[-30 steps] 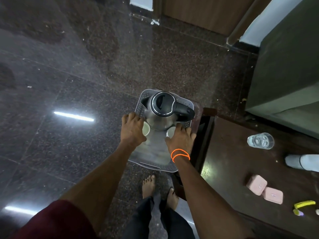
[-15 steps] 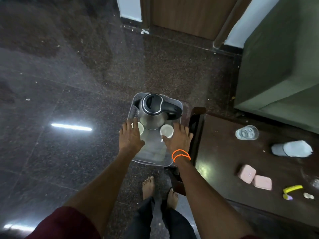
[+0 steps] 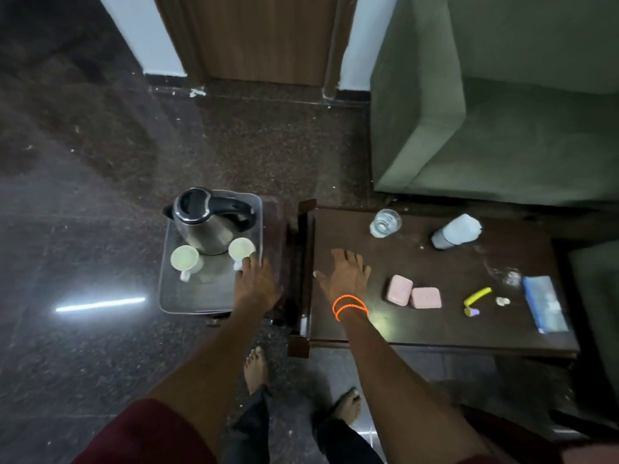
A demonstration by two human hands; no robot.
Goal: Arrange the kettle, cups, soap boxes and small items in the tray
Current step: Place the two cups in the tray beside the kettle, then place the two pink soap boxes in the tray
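Observation:
The grey tray (image 3: 174, 296) sits at the left on a low dark stand. It holds the steel kettle (image 3: 209, 226) with a black lid and two white cups (image 3: 184, 258) (image 3: 241, 248) in front of it. My left hand (image 3: 255, 284) lies flat on the tray's right rim, fingertips beside the right cup, holding nothing. My right hand (image 3: 345, 274), with orange bands at the wrist, hovers open over the dark table (image 3: 418, 326). Two pink soap boxes (image 3: 398, 289) (image 3: 426, 298) lie just right of it. Farther right are a yellow razor (image 3: 476, 295) and a small white item (image 3: 502, 300).
A glass (image 3: 385, 222) stands and a bottle (image 3: 457, 231) lies on its side at the table's far edge. A blue packet (image 3: 544, 303) lies at its right end. A green sofa (image 3: 502, 112) is behind the table. My bare feet stand on the dark floor.
Both hands held the tray's sides before. My right hand has left it and swung right over the table. My left hand now lies at the tray's right rim. The view turned right.

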